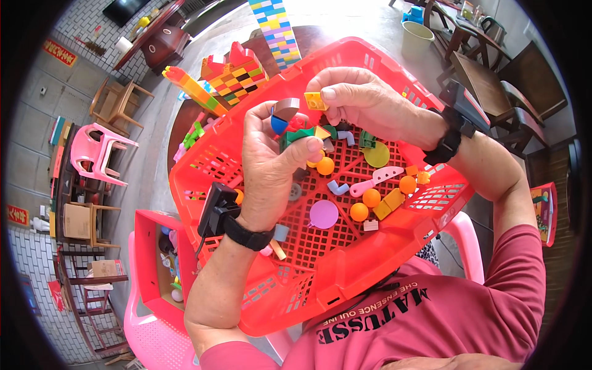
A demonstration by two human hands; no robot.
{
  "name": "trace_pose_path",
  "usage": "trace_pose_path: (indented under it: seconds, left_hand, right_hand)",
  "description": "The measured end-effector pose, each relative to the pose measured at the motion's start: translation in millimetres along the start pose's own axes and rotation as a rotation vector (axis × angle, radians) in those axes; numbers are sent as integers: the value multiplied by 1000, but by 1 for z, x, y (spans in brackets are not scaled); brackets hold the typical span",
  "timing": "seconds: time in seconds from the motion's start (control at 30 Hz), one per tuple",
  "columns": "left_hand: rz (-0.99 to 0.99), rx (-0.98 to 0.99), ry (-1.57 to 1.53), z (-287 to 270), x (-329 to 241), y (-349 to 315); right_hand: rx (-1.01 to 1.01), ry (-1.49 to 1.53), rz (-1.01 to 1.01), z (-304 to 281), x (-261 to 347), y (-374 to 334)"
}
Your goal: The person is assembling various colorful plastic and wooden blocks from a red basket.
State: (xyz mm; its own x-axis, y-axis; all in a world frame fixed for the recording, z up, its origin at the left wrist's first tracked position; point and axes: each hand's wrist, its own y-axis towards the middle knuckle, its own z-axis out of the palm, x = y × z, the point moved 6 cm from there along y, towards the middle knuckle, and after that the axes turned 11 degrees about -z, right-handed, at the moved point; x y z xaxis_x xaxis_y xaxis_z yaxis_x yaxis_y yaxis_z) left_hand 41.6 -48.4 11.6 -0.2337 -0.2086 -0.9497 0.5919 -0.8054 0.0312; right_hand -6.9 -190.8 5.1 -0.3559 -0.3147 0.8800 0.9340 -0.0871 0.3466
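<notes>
My left hand (269, 161) is closed around a cluster of joined toy pieces (291, 122), with a brown rounded piece on top, a blue one and a green one below. My right hand (362, 100) pinches a small yellow brick (315, 101) between thumb and fingers, right beside the top of that cluster. Both hands hover over a red plastic basket (320, 271) resting on my lap. Loose pieces lie on its floor: orange balls (370, 198), a purple disc (324, 214), a yellow-green disc (376, 155), a pink knife shape (376, 180).
Beyond the basket, a round dark table (185, 120) carries a multicoloured brick building (237, 75), a yellow-orange brick bar (192, 88) and a tall pastel brick tower (276, 29). A red box (151, 243) with toys sits at my left. Pink chairs (95, 151) and wooden furniture stand around.
</notes>
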Motion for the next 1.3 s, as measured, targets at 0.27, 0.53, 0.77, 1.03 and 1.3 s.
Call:
trace_pose_path:
  seconds: [0.27,0.53,0.77,1.03,1.3]
  left_hand:
    - [143,0,130,5,-1,-4]
    - [121,39,165,8,-2,-4]
    - [108,39,174,8,0,-5]
    - [-123,71,-23,7,1,-3]
    - [94,63,50,6,-1,-4]
  right_hand:
    - [46,-339,-76,12,8,-3]
    - [74,-455,-191,15,14,-1]
    - [118,-471,-17,12,10,-2]
    - [113,-127,51,9,-1,0]
    - [69,101,66,3,-5,0]
